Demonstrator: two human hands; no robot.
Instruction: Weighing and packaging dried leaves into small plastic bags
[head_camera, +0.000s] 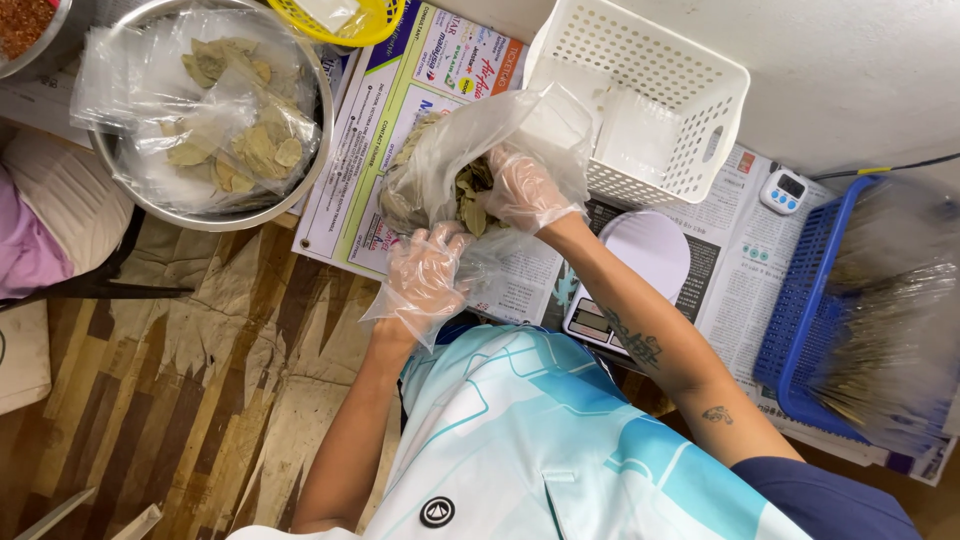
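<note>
**Both gloved hands on the bag of dried leaves**

At the far left, the steel bowl (215, 110) sits at the tabletop's near edge, loaded with small clear packets of dried leaves (245, 150). Its rim slightly overhangs the newspaper (400, 110) and the tabletop's edge, so keep your left elbow from nudging it.

Moving right, your left hand (425, 275), in a thin clear glove, closes loosely around the lower edge of the large clear bag of leaves (450, 170), which rests on the newspaper just in front of your chest. Hold that edge steady and low so the mouth stays open and nothing spills toward you.

Your right hand (522, 188), also gloved, is inside the bag mouth with fingers curled over a clump of leaves. Judging from the pictures, take a modest pinch instead of a fistful; brittle leaves crumble under a hard squeeze.

Just beyond the bag stands the white perforated basket (640, 95), nearly touching the bag's plastic, so there is little room to swing forward. To the right of your forearm lies the digital scale (640, 265), with open space above its platform. Further right are a small white timer (784, 190) and the blue basket (850, 310), blurred, at the tabletop's right end.
</note>
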